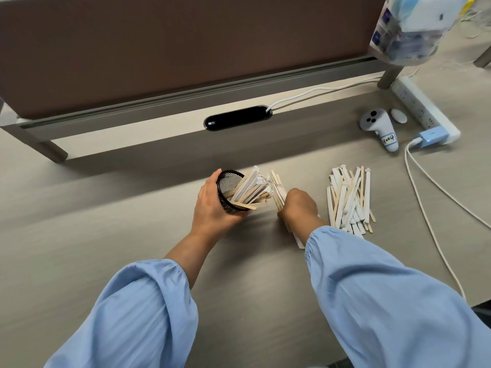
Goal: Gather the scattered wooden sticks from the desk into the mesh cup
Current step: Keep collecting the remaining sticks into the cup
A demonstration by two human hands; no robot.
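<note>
The black mesh cup (230,191) is tipped toward your right, its mouth already crowded with wooden sticks, some bare and some in white paper sleeves, fanning out past the rim. Your left hand (212,205) is wrapped around the cup's body, holding it at that tilt just off the desk (106,221). Just beside the mouth, your right hand (299,205) is closed around a fresh bundle of sticks (277,191), their far ends pointing up and toward the cup and their near ends trailing under your wrist.

A loose pile of sticks (349,199) still lies on the desk to the right of that hand, so the job looks perhaps half done.

The risk here is the tilt: with the cup leaning and its sticks splayed, pushing the bundle in could lever the ones already there back out. A loose grip could also shed sticks from the bundle's trailing end. Farther right, a white charging cable (425,208) runs near the pile; a wide sweep could snag it.
</note>
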